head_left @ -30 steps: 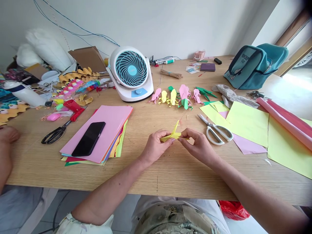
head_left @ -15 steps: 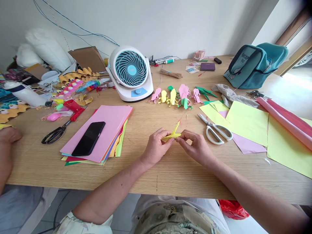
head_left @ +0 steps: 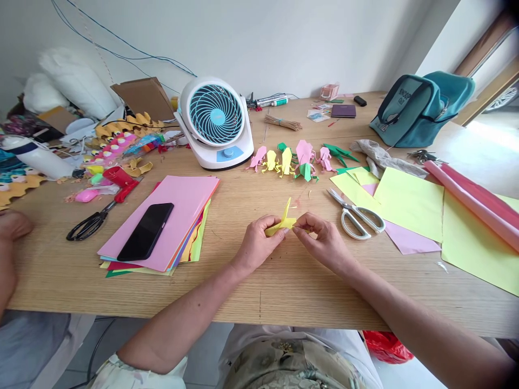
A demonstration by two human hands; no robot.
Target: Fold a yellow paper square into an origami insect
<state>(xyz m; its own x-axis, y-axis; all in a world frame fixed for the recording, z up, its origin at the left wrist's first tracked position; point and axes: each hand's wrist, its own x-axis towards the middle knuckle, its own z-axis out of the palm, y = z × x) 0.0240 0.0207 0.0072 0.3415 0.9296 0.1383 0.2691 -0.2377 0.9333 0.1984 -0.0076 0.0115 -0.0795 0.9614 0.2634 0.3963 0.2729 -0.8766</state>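
Observation:
A small folded piece of yellow paper (head_left: 286,220) is held between my two hands, with one narrow strip of it pointing up. My left hand (head_left: 261,237) pinches its left part between thumb and fingers. The fingertips of my right hand (head_left: 318,235) are closed on its right end, and a bit of yellow shows beyond them. Behind my hands stand several folded paper figures in pink (head_left: 304,151), yellow (head_left: 286,161) and green (head_left: 306,172). White-handled scissors (head_left: 359,216) lie to the right of my right hand.
Left is a paper stack (head_left: 182,202) with a black phone (head_left: 146,232) on it, then black-handled scissors (head_left: 91,221). A fan (head_left: 217,121) stands behind. Yellow sheets (head_left: 411,202) and a teal bag (head_left: 421,111) are at the right. Another person's hand (head_left: 14,224) rests at far left.
My right fingertips have shifted along the right end of the yellow paper, which is tilted differently, its upright strip now further left. The whole view has moved slightly.

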